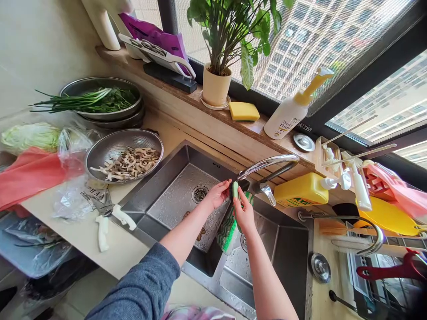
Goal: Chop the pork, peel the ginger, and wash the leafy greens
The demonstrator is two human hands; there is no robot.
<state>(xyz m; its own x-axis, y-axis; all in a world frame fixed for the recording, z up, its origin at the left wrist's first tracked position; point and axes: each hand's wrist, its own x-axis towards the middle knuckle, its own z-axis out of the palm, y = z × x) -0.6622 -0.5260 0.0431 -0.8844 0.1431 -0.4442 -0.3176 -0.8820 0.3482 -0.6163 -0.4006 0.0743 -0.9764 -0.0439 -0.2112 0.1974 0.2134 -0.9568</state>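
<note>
Over the double sink [233,278], close under the chrome faucet [270,163], my two hands meet. My right hand [245,211] is closed around a small brush with a light green handle [235,190] and dark bristles facing left. My left hand [215,195] has its fingers pinched together against the bristles; a bit of reddish brown shows at the fingertips, too small to name. A green striped scrubbing cloth [227,231] hangs over the sink divider below my right hand. Brown knobbly pieces [201,234] lie in the left basin, partly hidden by my left forearm.
Left of the sink are a metal colander [156,156] of sliced mushrooms, white-handled scissors [103,231] and a bowl [138,104] of greens. A yellow sponge [244,111], pump bottle [283,120] and potted plant [216,86] line the sill. A yellow detergent jug [296,189] leans behind the faucet.
</note>
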